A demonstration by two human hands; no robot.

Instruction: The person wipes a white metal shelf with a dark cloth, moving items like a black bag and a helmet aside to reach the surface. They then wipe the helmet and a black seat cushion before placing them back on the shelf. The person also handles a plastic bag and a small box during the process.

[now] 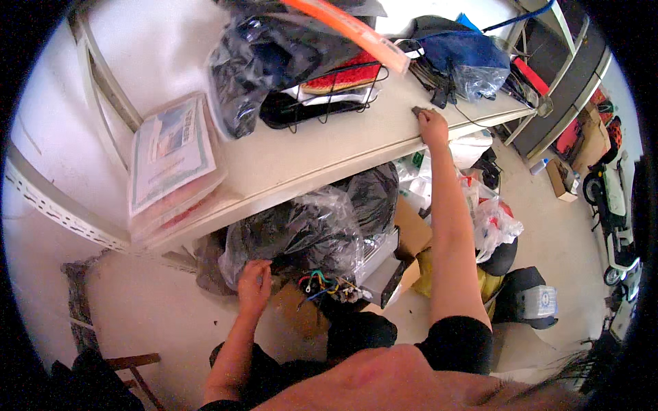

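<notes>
Biggest risk here is probably the small dark object (417, 109) getting nudged off the counter (288, 161) edge, since it's only pinched at the fingertips of the right hand (432, 127), right by the lip. The left hand (254, 282) is curled into the clear plastic bag (301, 233) below, beside coloured wires (319, 282) that could snag.

Cluttered garage storeroom, white metal shelf (288, 161), bagged goods (295, 229), parked scooters (610, 192)
</notes>
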